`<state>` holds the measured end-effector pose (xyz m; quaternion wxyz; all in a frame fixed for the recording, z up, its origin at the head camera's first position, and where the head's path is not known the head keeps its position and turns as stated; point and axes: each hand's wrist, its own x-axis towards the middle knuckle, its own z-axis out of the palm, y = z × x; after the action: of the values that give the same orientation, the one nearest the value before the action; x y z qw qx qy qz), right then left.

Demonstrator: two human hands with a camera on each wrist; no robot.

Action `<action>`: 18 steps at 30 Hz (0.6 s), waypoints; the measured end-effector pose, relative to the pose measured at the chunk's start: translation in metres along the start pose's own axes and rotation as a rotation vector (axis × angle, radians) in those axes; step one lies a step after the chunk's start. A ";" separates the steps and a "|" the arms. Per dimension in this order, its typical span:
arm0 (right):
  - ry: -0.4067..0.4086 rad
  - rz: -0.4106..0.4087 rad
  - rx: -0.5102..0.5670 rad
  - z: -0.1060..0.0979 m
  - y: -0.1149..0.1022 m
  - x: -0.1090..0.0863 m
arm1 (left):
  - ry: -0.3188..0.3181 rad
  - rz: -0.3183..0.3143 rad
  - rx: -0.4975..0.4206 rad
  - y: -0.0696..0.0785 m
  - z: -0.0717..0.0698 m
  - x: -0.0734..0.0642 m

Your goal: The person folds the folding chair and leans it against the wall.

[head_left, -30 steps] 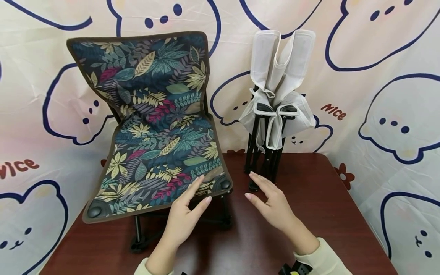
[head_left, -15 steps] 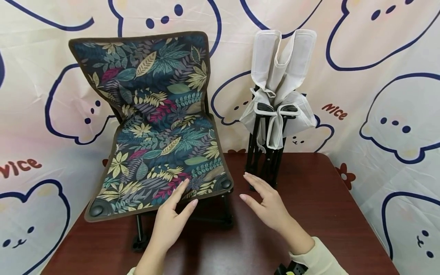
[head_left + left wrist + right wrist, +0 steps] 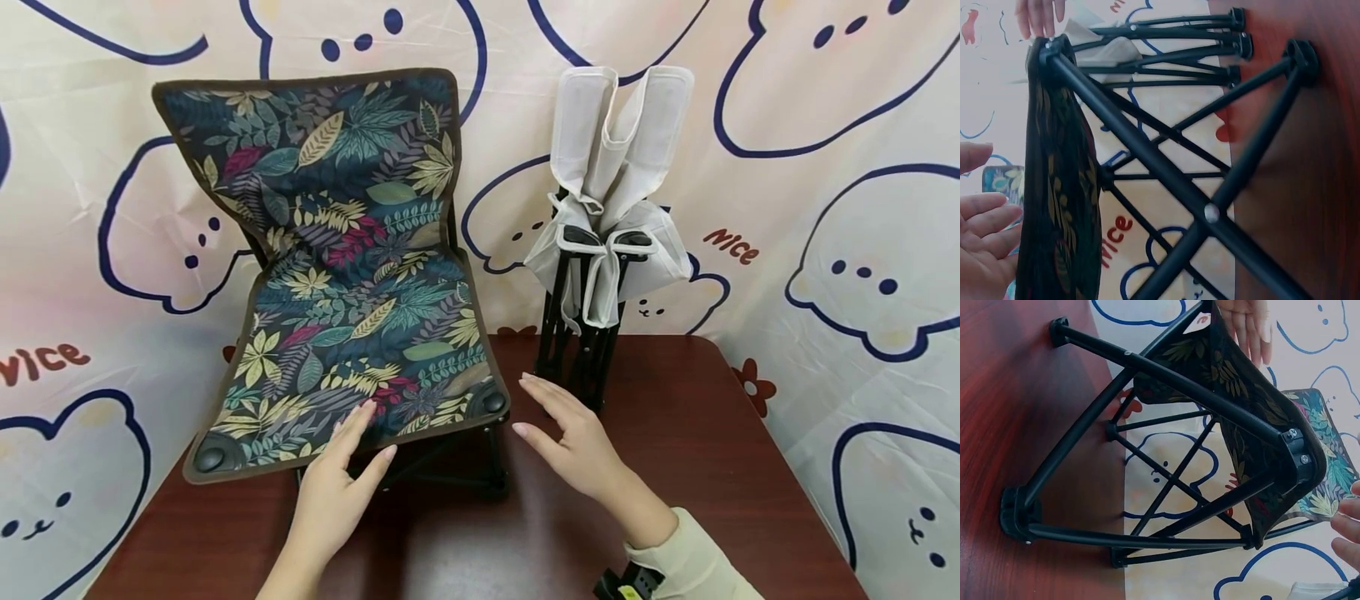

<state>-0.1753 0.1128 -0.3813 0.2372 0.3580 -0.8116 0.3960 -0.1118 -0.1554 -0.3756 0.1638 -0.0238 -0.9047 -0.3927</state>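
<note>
An unfolded folding chair (image 3: 360, 333) with dark leaf-print fabric and a brown border stands on the left. Its black crossed legs (image 3: 1079, 437) show in the right wrist view. My left hand (image 3: 330, 492) has its fingers extended, and the fingertips overlap the seat's front edge in the head view. Just right of the seat's front right corner is my right hand (image 3: 573, 437), fingers and thumb spread and holding nothing. Beyond it, a folded chair (image 3: 607, 158) with white fabric stands upright, its black legs (image 3: 577, 333) bunched together.
Both chairs stand on a dark red-brown table (image 3: 675, 467) with rounded corners. Close behind them hangs a pale cloth backdrop (image 3: 750, 75) with blue-outlined cartoon figures, which continues along the sides.
My left hand has moved left and slightly down along the front of the seat. My right hand has shifted slightly left. Both chairs stay in place.
</note>
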 end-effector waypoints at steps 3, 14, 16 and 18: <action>-0.022 0.010 0.016 0.002 -0.002 0.002 | 0.012 -0.003 0.040 -0.005 -0.007 -0.002; -0.040 -0.040 0.032 0.009 -0.003 0.008 | 0.034 0.029 0.215 -0.018 -0.029 -0.005; -0.045 -0.053 0.024 0.011 -0.002 0.008 | 0.024 0.027 0.244 -0.020 -0.033 -0.006; -0.056 -0.056 0.021 0.013 -0.001 0.008 | 0.027 0.028 0.265 -0.022 -0.036 -0.007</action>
<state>-0.1806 0.0986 -0.3824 0.2215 0.3940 -0.8034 0.3876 -0.0992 -0.1961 -0.3706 0.1829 -0.0092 -0.9460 -0.2675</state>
